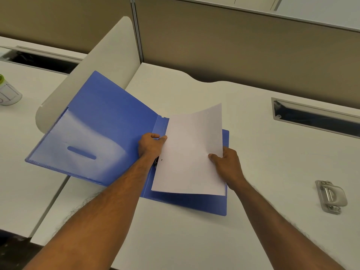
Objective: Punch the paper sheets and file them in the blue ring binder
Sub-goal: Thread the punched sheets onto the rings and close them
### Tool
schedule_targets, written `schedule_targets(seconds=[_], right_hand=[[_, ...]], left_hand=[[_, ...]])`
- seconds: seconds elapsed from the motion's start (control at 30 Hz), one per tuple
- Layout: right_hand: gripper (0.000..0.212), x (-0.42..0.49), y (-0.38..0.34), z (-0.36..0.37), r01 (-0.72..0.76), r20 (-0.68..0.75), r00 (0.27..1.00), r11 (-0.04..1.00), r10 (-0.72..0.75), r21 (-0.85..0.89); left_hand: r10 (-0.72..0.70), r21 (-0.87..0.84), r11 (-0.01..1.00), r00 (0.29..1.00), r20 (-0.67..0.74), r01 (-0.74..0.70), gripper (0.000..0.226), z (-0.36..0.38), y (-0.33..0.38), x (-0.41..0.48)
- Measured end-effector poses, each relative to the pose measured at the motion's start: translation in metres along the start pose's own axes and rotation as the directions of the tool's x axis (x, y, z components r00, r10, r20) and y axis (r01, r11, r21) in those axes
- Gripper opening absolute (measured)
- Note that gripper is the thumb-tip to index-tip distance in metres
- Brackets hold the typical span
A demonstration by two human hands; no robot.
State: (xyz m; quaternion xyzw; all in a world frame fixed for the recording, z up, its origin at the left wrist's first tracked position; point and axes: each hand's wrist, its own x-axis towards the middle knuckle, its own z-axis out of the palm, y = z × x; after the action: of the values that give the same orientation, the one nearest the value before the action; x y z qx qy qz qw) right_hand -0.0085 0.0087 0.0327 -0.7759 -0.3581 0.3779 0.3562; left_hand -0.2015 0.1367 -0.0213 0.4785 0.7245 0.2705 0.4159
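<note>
The blue ring binder (101, 133) lies open on the white desk, its front cover raised to the left against a low divider. White paper sheets (191, 152) rest over the binder's right half, their right edge lifted and curled. A punched hole shows near the sheets' left edge. My left hand (151, 146) pinches the sheets' left edge at the binder spine, hiding most of the ring mechanism. My right hand (227, 164) grips the sheets' right edge, thumb on top.
A grey hole punch (331, 196) sits on the desk at the right. A recessed cable slot (315, 117) lies behind it. A white divider (109, 61) stands at the left, with a white container (8, 92) on the neighbouring desk.
</note>
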Motion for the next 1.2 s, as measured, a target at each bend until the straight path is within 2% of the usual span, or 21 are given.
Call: schedule_targets(seconds=[0.17, 0.3, 0.37, 0.47, 0.6, 0.7, 0.97, 1.2], right_hand=[[0.032, -0.003, 0.000, 0.001, -0.002, -0.016, 1.000, 1.000, 0.002, -0.029], [0.033, -0.005, -0.001, 0.000, 0.000, -0.019, 1.000, 0.999, -0.001, -0.054], [0.034, -0.006, -0.002, 0.000, 0.004, -0.022, 1.000, 0.998, -0.005, -0.060], [0.033, -0.007, -0.005, 0.001, 0.010, -0.022, 1.000, 0.998, -0.011, -0.069], [0.031, -0.008, -0.008, 0.002, 0.018, -0.026, 0.999, 0.997, -0.020, -0.078], [0.030, -0.009, -0.012, 0.003, 0.024, -0.029, 0.999, 0.998, -0.026, -0.065], [0.030, -0.013, -0.017, 0.009, 0.026, -0.032, 0.999, 0.999, -0.027, -0.048], [0.030, -0.012, -0.016, 0.006, 0.027, -0.032, 0.999, 0.996, -0.030, -0.085]], left_hand=[[0.049, 0.021, 0.999, 0.999, 0.016, -0.049, 0.034, -0.009, -0.006, 0.000], [0.121, 0.169, 0.977, 0.990, 0.069, -0.131, 0.008, -0.028, -0.019, -0.005], [0.114, 0.237, 0.961, 0.984, 0.139, -0.145, 0.026, -0.035, -0.024, -0.008], [0.031, 0.218, 0.971, 0.956, 0.290, -0.097, 0.040, -0.041, -0.026, -0.010], [-0.013, 0.191, 0.979, 0.911, 0.413, -0.073, 0.032, -0.044, -0.025, -0.013], [-0.025, 0.212, 0.974, 0.904, 0.428, -0.074, 0.027, -0.044, -0.025, -0.011], [-0.073, 0.244, 0.968, 0.872, 0.484, -0.055, 0.033, -0.045, -0.028, -0.004], [-0.012, 0.255, 0.959, 0.884, 0.467, -0.121, 0.031, -0.042, -0.028, -0.010]])
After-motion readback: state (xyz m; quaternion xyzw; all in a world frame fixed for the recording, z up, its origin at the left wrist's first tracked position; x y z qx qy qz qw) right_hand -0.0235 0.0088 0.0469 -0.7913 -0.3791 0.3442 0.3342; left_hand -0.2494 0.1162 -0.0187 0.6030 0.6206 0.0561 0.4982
